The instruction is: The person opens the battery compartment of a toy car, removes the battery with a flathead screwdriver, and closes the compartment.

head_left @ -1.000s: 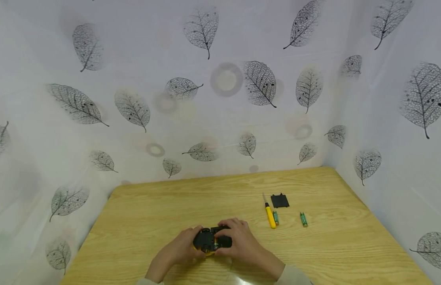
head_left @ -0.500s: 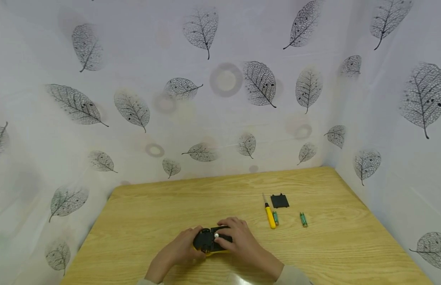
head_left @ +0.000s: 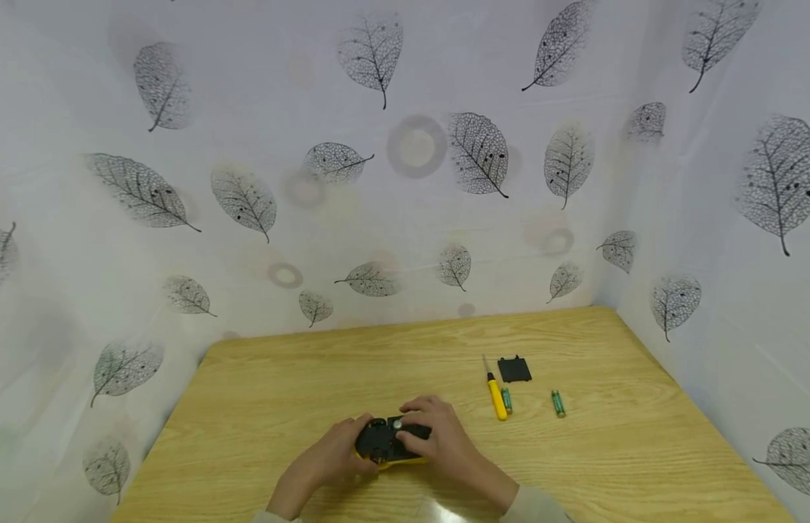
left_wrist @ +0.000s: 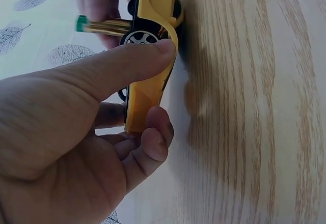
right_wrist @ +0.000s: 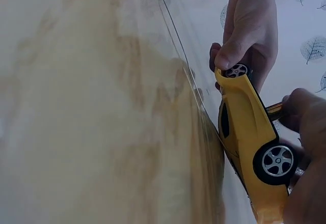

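A yellow toy car lies upside down near the table's front, black underside facing up. My left hand grips one end of it; in the left wrist view the thumb presses beside a wheel. Between the fingers of my right hand is a battery, pinched and standing end-up from the underside. The left wrist view shows this battery sticking straight out, gold with a green end. Only part of the battery appears in the right wrist view, beside the car's yellow side. The right hand hides part of the underside.
Right of the hands, a yellow-handled screwdriver lies beside a green battery. A black square cover is just behind them, and another green battery lies farther right. A leaf-patterned curtain surrounds the wooden table.
The battery lay along the car's underside a second ago; it has tipped up on end in the right fingers and shifted slightly toward the far side. The left hand has stayed put.
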Demonstrator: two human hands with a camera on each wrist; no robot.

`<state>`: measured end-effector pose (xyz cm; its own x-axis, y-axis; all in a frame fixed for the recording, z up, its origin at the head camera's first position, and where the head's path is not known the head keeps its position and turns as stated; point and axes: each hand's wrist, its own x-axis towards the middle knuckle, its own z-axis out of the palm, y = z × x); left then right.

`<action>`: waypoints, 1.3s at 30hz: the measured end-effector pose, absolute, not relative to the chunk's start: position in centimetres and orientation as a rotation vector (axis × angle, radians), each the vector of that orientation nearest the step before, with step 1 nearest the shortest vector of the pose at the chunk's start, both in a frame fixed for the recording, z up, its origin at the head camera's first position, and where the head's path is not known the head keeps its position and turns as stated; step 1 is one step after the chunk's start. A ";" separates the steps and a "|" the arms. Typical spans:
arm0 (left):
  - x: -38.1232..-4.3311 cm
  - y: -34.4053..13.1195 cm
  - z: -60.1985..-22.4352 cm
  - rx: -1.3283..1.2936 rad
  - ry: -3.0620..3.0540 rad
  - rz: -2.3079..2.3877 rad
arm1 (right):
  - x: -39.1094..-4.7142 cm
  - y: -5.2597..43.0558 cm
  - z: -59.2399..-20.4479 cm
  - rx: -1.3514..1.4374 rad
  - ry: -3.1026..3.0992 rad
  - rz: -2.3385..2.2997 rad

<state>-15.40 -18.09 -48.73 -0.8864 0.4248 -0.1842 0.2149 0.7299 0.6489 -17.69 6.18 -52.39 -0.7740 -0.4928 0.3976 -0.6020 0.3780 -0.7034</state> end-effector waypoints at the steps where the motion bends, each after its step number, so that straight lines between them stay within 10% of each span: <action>1: -15.4 -18.1 -48.7 0.495 2.615 0.924 | -17.7 6.2 -52.4 0.985 -2.472 1.417; 39: -15.7 -18.0 -49.1 0.479 2.581 0.906 | -17.8 16.1 -49.2 0.214 -2.408 1.647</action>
